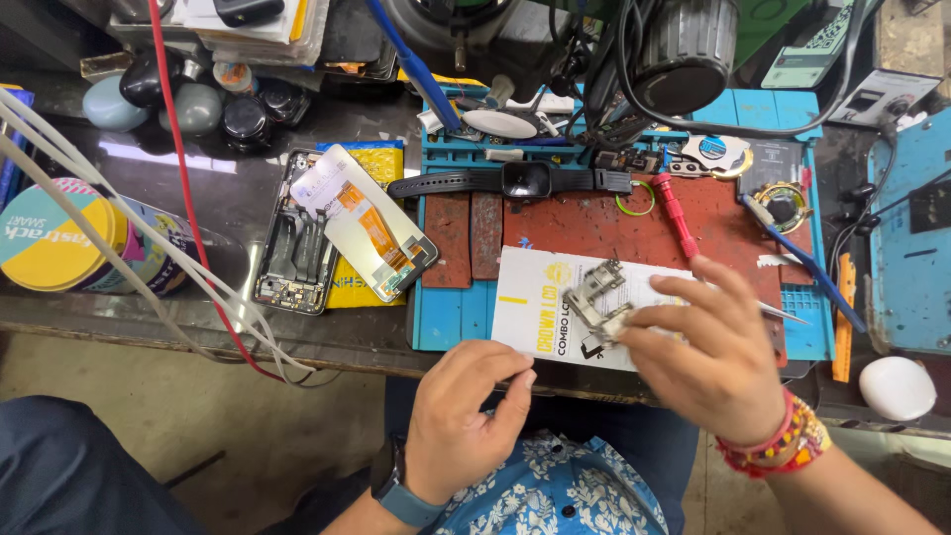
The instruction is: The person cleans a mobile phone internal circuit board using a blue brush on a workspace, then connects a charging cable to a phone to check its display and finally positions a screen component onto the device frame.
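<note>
A dark workbench [178, 188] fills the view, and on it lies one blue repair mat [451, 317] with a red-brown inset. One round tin [59, 238] with a yellow and teal lid lies at the left edge, under a bundle of three pale cables and one red wire [183, 188]. One opened phone frame [297, 233] lies left of the mat, its innards showing, and one detached screen panel [365, 223] with an orange flex strip leans across it over a yellow packet [371, 163]. One white printed box [555, 307] rests on the near edge of the mat. One black smartwatch [523, 180] lies stretched flat along the mat's far side. One red-handled screwdriver [676, 213] lies just beyond the box, and one blue-handled tool [807, 263] lies to its right.

The right hand [718, 347], with red and yellow threads at the wrist, pinches one small grey metal bracket [594, 297] between thumb and fingertips, holding it just above the white box. The left hand [466, 416], with a watch on its wrist, hovers at the bench edge with thumb and fingers pressed together; whether they grip anything cannot be told.
</note>
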